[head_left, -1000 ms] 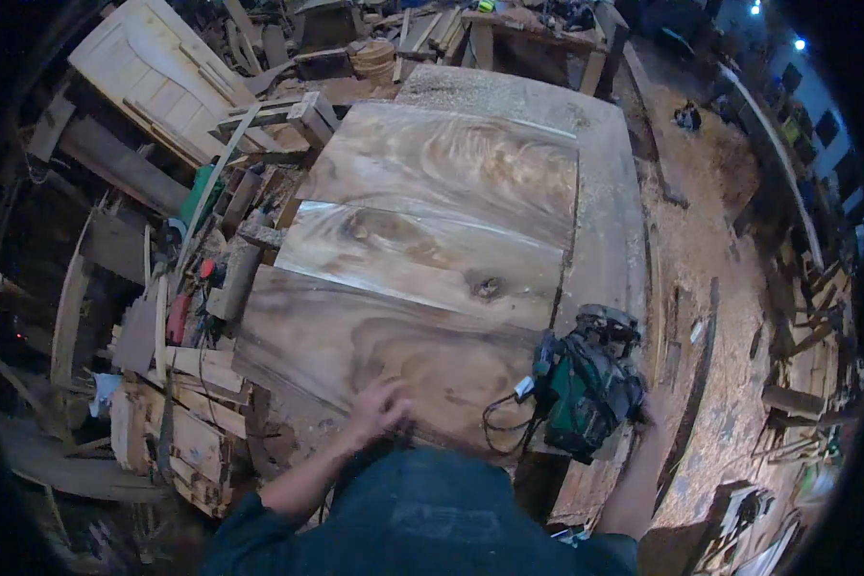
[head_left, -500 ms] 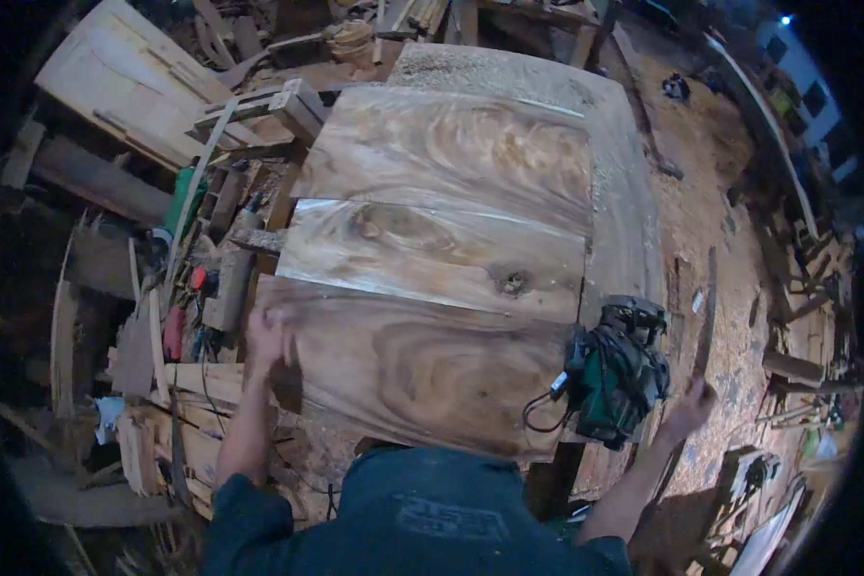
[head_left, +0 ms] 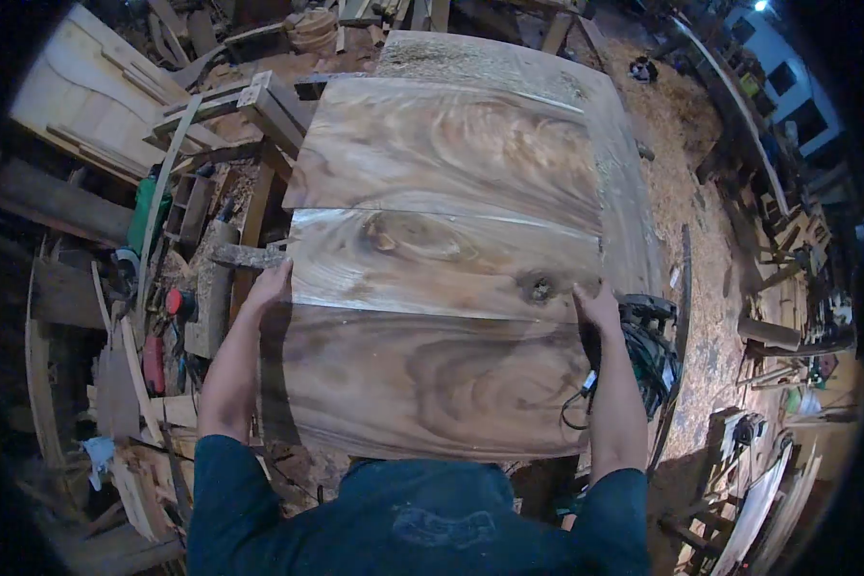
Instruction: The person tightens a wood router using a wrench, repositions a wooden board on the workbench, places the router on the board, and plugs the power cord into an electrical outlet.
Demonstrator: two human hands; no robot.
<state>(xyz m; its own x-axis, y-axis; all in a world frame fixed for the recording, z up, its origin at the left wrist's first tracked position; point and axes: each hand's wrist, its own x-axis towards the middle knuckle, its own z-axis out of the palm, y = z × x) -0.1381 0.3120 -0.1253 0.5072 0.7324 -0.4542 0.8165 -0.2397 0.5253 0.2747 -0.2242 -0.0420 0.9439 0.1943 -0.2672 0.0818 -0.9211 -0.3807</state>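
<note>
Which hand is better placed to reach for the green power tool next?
Probably the right hand: it is at the middle board's right end, with the power tool close by. The left hand is at the opposite end, farther away.

Woodworking shop — wood panels (head_left: pixel 442 252), scrap wood (head_left: pixel 136 494), sawdust (head_left: pixel 684 134) (plenty).

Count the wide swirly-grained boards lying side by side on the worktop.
3: the near board, lowest in the picture; the middle board, between the left hand and right hand; the far board, beyond it. Any beneath these would be hidden.
</note>
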